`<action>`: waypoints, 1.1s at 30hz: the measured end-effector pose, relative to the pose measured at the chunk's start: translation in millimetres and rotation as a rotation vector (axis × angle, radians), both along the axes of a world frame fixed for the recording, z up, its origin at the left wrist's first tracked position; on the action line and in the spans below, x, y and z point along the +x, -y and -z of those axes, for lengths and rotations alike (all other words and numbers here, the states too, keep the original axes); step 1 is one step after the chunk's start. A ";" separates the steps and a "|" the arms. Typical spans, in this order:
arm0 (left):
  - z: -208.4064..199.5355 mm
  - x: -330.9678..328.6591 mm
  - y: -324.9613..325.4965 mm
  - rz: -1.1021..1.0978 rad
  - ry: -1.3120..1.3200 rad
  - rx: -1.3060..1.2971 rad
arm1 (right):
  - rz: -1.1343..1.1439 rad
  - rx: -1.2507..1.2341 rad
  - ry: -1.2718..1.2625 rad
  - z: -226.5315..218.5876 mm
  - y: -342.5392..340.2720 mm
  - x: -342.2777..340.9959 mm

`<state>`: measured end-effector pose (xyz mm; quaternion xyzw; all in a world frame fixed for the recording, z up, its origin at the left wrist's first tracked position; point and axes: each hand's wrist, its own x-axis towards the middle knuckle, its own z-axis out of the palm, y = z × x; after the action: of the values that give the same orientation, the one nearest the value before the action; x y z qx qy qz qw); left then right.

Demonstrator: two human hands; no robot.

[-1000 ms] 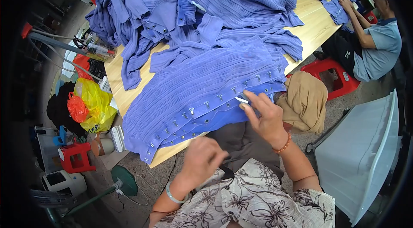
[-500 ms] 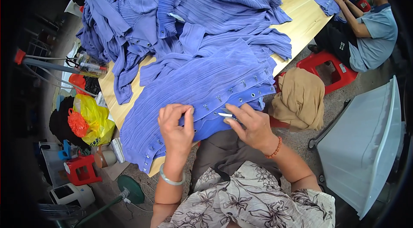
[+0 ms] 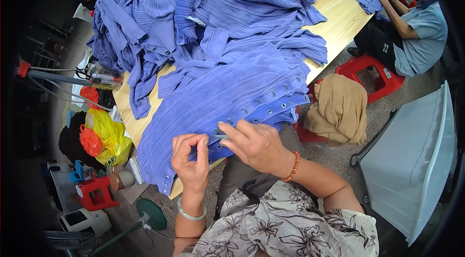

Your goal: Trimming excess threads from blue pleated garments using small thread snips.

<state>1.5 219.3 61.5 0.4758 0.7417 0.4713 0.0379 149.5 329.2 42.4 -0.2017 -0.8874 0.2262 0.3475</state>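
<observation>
A pale wooden table [image 3: 339,5] stands on a speckled grey floor [image 3: 334,153], with a red plastic stool [image 3: 358,66], crumpled beige cloth [image 3: 339,109] and a translucent white bin [image 3: 407,160] to the right. The ribbed blue garment [image 3: 218,97], its band set with round eyelets [image 3: 284,105], lies along the table's near edge. The right hand [image 3: 256,145] grasps small snips [image 3: 220,135]; the left hand [image 3: 191,160] pinches thumb to forefinger (on what, if anything, I cannot tell)
</observation>
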 end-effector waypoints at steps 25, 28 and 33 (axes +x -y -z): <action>13.4 13.3 -34.2 0.033 -0.524 -0.224 | 0.259 -0.147 -0.018 17.8 -23.0 42.3; 14.5 15.1 -38.0 0.012 -0.540 -0.252 | 0.247 -0.133 -0.015 17.9 -22.7 42.7; 12.1 14.0 -37.5 0.007 -0.511 -0.251 | 0.210 -0.117 0.043 17.4 -19.1 40.9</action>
<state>15.5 256.8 49.4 0.5732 0.7782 0.2403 -0.0900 190.4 348.3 25.0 -0.3182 -0.8540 0.2354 0.3376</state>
